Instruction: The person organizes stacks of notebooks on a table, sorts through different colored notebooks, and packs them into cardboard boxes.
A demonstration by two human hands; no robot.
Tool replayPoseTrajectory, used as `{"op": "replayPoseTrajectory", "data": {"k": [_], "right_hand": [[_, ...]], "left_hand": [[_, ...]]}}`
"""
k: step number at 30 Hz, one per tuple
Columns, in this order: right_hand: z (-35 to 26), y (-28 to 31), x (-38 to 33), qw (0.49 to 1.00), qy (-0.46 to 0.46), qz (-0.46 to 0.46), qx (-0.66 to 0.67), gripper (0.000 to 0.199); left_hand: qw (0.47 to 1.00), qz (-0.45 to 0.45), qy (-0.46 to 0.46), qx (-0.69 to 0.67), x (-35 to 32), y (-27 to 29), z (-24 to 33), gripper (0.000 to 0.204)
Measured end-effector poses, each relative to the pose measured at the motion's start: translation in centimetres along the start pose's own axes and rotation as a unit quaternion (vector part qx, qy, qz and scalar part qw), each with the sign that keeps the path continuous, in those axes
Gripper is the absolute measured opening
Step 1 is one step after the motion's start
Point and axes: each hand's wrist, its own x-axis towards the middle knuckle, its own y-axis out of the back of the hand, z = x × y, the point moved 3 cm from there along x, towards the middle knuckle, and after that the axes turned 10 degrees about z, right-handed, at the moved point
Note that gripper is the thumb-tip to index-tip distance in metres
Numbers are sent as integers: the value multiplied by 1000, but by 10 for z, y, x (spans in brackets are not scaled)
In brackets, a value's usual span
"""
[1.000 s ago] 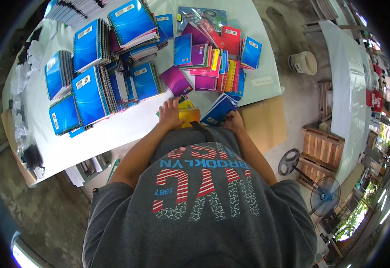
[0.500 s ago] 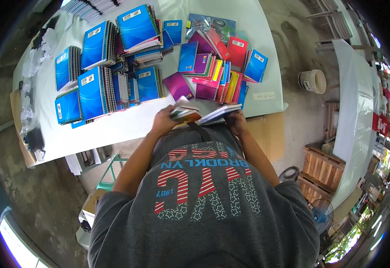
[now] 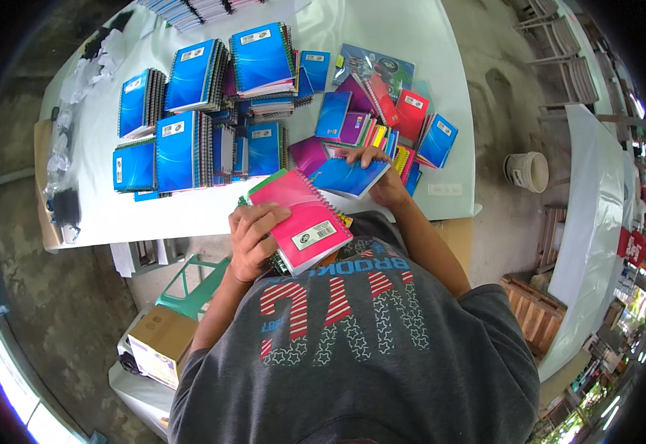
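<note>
My left hand [image 3: 250,240] is closed on a pink spiral notebook [image 3: 293,203] with a white label, its fingers lying over the cover. Green edges and coils of at least one more notebook stick out beneath it. Just right of that, my right hand [image 3: 386,181] grips a blue notebook [image 3: 345,176] by its right end, fingers on top. Behind the blue notebook lies a loose pile of small notebooks, among them a purple notebook [image 3: 353,127] and a red notebook [image 3: 412,115]. Part of this pile is hidden by my right hand.
Tall stacks of blue spiral notebooks [image 3: 182,148] stand on the left of the white table [image 3: 116,222]. A clear plastic-wrapped pack [image 3: 375,65] lies at the back. Beside the table are a white bucket [image 3: 526,172], a green stool [image 3: 197,285] and a cardboard box [image 3: 164,333].
Both hands have turned the notebooks so their covers face up. The left hand has come nearer and lower; the right has moved up toward the pile. The view has shifted slightly.
</note>
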Motion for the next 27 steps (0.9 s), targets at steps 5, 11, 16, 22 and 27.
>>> {"op": "replayPoseTrajectory", "data": {"k": [5,11,16,22,27], "right_hand": [[7,1,10,995,39,70,56,22],[19,4,10,952,-46,292,-75,29],[14,12,12,939,-60,327,-93,31],[17,1,8,948,-99,279,-118,32],[28,-5,7,954,-113,255,-107,32]], "left_hand": [[979,-8,161,-126,9,-9,-7,44],[797,120,537,-249,-16,-33,-33,42],[745,172,588,-264,-13,-24,-46,41],[654,127,646,-373,-27,-35,-53,43],[526,113,705,-463,-47,-52,-51,41]]}}
